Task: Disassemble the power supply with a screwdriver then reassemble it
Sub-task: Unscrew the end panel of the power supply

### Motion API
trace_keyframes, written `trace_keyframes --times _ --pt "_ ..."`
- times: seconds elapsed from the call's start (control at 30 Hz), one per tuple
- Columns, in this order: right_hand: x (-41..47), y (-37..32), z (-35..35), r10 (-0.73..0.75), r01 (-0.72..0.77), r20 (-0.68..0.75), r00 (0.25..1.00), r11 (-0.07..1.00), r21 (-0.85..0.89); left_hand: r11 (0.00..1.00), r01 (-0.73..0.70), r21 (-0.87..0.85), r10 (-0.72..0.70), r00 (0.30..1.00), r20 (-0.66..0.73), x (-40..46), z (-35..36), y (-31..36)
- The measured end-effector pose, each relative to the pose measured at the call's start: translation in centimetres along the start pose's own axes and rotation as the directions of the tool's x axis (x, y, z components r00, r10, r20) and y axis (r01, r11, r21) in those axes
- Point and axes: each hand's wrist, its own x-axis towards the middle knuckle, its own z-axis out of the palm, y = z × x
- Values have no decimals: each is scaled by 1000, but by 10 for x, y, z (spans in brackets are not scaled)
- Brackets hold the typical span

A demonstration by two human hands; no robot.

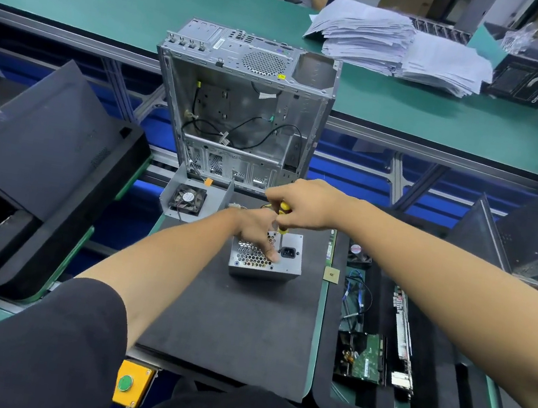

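Gripping the yellow-and-black handle of the screwdriver, the right hand holds the tool nearly upright, its fingers curled round the handle. The shaft runs straight down from this hand and its tip meets the top face of the power supply, just beside the black power socket. The left hand rests below and to the left of the right hand, fingers lying fairly straight on the honeycomb grille of the power supply, one fingertip pressing near the shaft. The power supply sits on a dark foam mat on the bench, directly under both hands. Beyond the hands stands an opened computer case with loose black cables inside. Just left of the left hand's wrist, a fan in a grey metal bracket sits at the mat's far edge. Right of the right forearm, a foam tray holds circuit boards.
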Motion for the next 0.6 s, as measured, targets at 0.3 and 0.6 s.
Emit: trace_keyframes --times 0.3,0.6 --pt "-14 22 -6 272 -210 -82 959 873 441 947 -45 319 84 991 -108 -9 17 -2" --pt "-23 25 64 422 -357 -50 905 820 447 810 -75 582 211 963 -168 -21 92 -30"
